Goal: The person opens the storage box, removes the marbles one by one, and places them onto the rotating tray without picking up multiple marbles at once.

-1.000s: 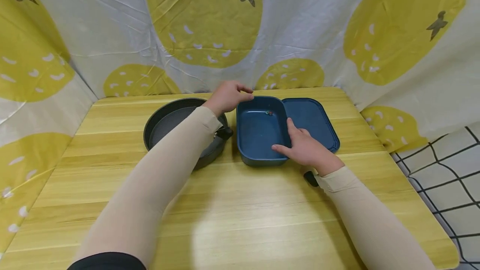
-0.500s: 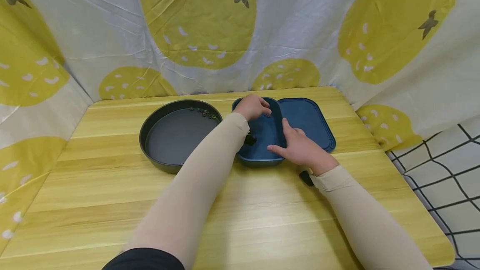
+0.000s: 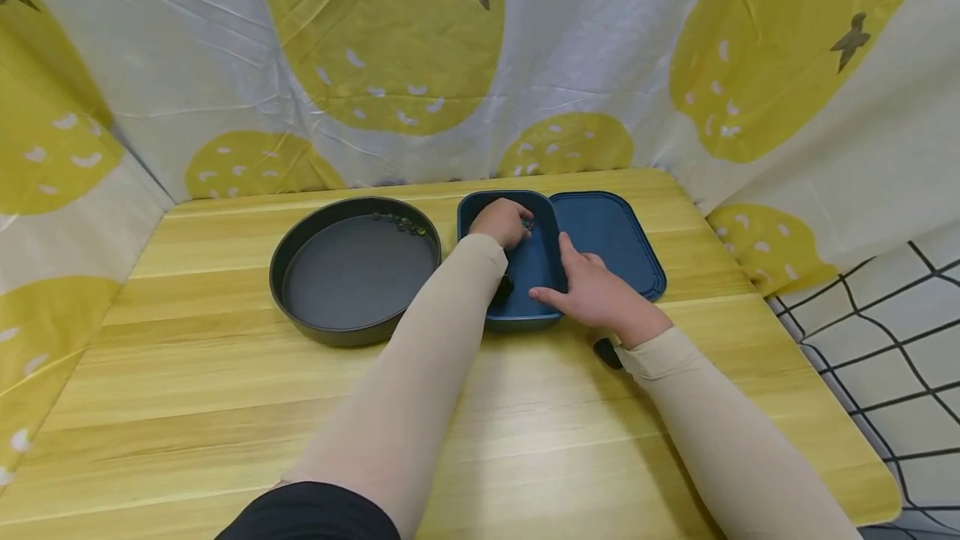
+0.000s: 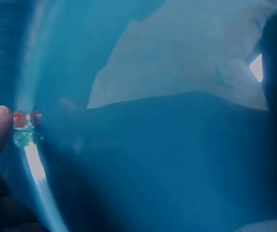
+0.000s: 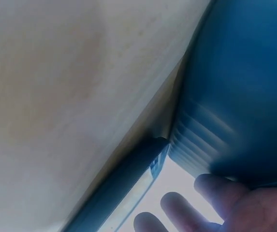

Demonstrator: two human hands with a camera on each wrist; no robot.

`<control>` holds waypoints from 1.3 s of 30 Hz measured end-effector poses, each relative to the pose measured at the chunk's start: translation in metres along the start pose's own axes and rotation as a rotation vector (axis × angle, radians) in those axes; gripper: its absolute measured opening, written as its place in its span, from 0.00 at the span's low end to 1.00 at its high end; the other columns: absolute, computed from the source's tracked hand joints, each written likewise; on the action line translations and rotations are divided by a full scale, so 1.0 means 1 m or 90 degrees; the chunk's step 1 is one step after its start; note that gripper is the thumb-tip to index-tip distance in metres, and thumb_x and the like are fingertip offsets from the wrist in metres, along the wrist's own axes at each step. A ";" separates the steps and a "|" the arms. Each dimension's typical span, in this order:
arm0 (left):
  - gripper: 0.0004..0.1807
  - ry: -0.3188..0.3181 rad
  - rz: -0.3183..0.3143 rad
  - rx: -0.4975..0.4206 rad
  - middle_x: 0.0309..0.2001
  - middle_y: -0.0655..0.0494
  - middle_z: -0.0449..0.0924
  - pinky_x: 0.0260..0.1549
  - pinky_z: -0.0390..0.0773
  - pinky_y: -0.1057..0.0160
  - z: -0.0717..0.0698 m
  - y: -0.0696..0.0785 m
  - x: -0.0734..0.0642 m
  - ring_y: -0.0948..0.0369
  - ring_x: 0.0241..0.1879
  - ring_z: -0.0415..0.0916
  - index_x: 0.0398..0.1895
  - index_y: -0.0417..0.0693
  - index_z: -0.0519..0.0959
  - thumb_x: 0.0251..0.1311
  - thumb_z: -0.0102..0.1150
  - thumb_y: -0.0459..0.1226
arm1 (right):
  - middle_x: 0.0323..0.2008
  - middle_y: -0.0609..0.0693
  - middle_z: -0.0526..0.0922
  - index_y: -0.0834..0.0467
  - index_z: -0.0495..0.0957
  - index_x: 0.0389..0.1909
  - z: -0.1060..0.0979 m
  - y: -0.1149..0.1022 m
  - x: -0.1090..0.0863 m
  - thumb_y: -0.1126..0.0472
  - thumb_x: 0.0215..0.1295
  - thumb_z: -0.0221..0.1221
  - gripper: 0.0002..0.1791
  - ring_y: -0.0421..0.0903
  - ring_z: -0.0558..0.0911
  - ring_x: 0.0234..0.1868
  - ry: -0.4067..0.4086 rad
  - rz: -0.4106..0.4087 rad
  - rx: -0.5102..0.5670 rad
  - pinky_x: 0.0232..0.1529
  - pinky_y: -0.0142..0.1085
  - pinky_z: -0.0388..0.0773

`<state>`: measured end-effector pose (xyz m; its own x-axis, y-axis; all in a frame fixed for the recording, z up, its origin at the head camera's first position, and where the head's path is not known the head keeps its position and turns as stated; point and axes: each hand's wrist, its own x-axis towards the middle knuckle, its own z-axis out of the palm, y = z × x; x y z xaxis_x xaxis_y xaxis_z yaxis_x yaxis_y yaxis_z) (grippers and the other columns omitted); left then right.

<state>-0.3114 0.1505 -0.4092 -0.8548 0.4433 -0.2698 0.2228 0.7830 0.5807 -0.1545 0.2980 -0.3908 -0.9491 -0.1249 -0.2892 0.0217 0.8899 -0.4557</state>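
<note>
A blue rectangular container [image 3: 543, 265] stands at the middle of the table. My left hand [image 3: 498, 223] reaches down inside it, palm side hidden in the head view. Small translucent beads, red ones [image 4: 21, 119] and a green one [image 4: 26, 138], lie by the container wall, right at the thumb tip in the left wrist view. Thumb and curled fingers stand apart there, with nothing between them. My right hand [image 3: 603, 294] rests on the container's right side, thumb over the rim and fingers extended along the outside. Loose fingers [image 5: 177, 208] show beside the wall in the right wrist view.
Left of the container stands a round dark pan [image 3: 360, 273] with several small beads [image 3: 401, 225] along its far inner edge. A flat blue lid [image 3: 611, 240] lies right of the container. Behind is a lemon-print cloth [image 3: 585, 40]; a black wire grid [image 3: 885, 390] stands at the right.
My left hand has moved right from beside the pan and down into the blue container, towards the beads. The right hand stays at the container's right side. The head view shifts slightly.
</note>
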 end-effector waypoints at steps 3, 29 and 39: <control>0.20 0.005 -0.007 0.008 0.64 0.63 0.83 0.60 0.82 0.57 0.002 -0.001 0.002 0.58 0.61 0.81 0.67 0.61 0.82 0.75 0.62 0.41 | 0.86 0.62 0.40 0.60 0.27 0.85 0.001 -0.001 0.001 0.26 0.71 0.55 0.66 0.69 0.46 0.84 0.001 -0.002 0.000 0.78 0.65 0.57; 0.14 -0.002 0.038 0.006 0.58 0.61 0.88 0.64 0.80 0.57 0.013 0.010 -0.002 0.60 0.59 0.82 0.57 0.57 0.89 0.71 0.67 0.42 | 0.86 0.63 0.41 0.61 0.26 0.85 0.001 0.001 0.002 0.24 0.70 0.54 0.67 0.68 0.48 0.84 0.002 0.005 -0.014 0.78 0.65 0.58; 0.16 -0.016 0.118 0.003 0.59 0.62 0.87 0.58 0.83 0.59 -0.008 0.017 -0.016 0.61 0.56 0.82 0.60 0.59 0.88 0.74 0.64 0.46 | 0.86 0.62 0.40 0.60 0.26 0.85 0.000 0.001 0.001 0.21 0.69 0.52 0.68 0.69 0.46 0.84 -0.005 0.002 -0.008 0.77 0.67 0.57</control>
<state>-0.2973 0.1531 -0.3889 -0.7869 0.5909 -0.1777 0.3777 0.6890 0.6186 -0.1557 0.2988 -0.3919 -0.9463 -0.1258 -0.2979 0.0207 0.8957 -0.4441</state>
